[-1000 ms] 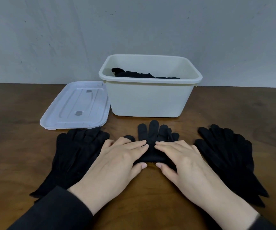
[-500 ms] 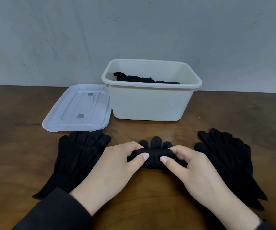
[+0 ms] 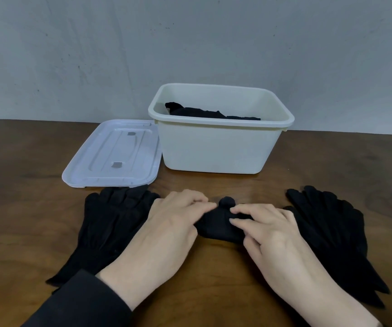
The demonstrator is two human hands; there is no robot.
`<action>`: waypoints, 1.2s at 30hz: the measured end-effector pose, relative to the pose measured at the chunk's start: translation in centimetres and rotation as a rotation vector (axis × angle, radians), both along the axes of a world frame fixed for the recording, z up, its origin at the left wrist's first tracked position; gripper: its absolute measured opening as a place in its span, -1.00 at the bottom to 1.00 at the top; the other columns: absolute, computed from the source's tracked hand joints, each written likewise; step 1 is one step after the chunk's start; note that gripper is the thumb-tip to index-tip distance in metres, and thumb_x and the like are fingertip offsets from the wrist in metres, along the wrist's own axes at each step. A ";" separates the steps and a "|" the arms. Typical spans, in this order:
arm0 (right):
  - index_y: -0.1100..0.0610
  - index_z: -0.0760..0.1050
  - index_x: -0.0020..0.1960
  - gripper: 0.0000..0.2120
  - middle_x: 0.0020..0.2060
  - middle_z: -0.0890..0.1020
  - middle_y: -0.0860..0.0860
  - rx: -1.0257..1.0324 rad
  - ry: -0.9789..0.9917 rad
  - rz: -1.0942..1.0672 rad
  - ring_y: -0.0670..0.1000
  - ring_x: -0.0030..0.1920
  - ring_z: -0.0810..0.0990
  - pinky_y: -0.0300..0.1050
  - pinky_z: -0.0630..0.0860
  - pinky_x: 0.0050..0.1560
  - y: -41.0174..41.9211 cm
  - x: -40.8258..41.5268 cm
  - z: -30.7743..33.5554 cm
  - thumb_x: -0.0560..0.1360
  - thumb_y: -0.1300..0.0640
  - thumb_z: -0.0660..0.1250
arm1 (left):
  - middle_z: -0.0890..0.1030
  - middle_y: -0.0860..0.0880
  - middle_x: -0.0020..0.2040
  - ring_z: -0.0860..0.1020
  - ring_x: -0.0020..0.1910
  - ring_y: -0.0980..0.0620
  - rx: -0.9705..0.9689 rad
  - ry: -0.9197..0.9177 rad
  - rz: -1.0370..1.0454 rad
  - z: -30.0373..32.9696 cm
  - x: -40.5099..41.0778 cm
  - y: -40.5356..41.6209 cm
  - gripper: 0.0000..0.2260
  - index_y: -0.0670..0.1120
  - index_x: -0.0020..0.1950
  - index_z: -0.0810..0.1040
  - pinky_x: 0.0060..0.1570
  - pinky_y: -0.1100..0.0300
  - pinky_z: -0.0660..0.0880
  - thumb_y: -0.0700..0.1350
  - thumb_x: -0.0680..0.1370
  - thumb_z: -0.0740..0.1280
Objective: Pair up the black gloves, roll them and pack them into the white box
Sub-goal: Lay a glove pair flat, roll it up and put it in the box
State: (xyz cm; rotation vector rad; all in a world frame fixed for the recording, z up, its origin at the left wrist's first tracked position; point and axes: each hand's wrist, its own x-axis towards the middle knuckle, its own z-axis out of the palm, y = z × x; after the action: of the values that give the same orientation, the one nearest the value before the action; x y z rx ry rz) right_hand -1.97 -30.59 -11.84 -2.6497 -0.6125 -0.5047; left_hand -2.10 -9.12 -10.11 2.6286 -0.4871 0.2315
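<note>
**Both hands on a glove roll, centre of table**

Grip first: left hand (image 3: 173,223) and right hand (image 3: 270,230) sit side by side on 1 rolled pair of black gloves (image 3: 218,226), fingers curled over the top of the roll, thumbs tucked at its near side. L fingertips (image 3: 210,205) and R fingertips (image 3: 235,210) nearly meet at the roll's far edge. 1 glove fingertip (image 3: 226,201) pokes out beyond the roll, between the 2 sets of fingertips. Roll lies crosswise on the wooden table (image 3: 25,220), its middle showing in the gap btw the hands; both ends covered by the palms. A dark sleeve (image 3: 84,300) covers the L forearm; R wrist mostly bare.

Outward: flat stack of black gloves on the left (image 3: 110,227), fingers pointing away from the person, cuffs toward the L sleeve; L hand's outer edge overlaps it. Another flat stack on the right (image 3: 334,234), just beside the R hand, fingers also pointing away, cuffs trailing toward the near right.

Further back: white box (image 3: 213,149), open, upright, w/ black gloves inside (image 3: 197,112) along its left and near side. Translucent lid (image 3: 117,154) lies flat on the table, touching or just beside the box's left wall. Grey wall (image 3: 190,43) behind.
</note>
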 end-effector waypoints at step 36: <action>-0.17 0.56 0.20 -0.46 0.07 0.64 -0.27 -0.036 -0.029 0.064 -0.19 -0.01 0.64 -0.26 0.56 0.03 0.0 -0.2 3.1 0.27 0.13 0.55 | 0.55 0.35 -0.03 0.47 0.05 0.39 -0.597 0.029 0.337 0.8 0.9 0.3 -0.87 0.25 0.06 0.55 -0.06 0.50 0.40 0.10 0.61 0.21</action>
State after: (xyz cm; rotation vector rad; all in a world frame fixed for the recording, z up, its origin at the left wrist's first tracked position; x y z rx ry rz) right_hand -2.17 -30.56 -8.76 -2.6509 -0.7189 -0.5189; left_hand -1.23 -8.77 -9.32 2.1026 0.0462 0.3776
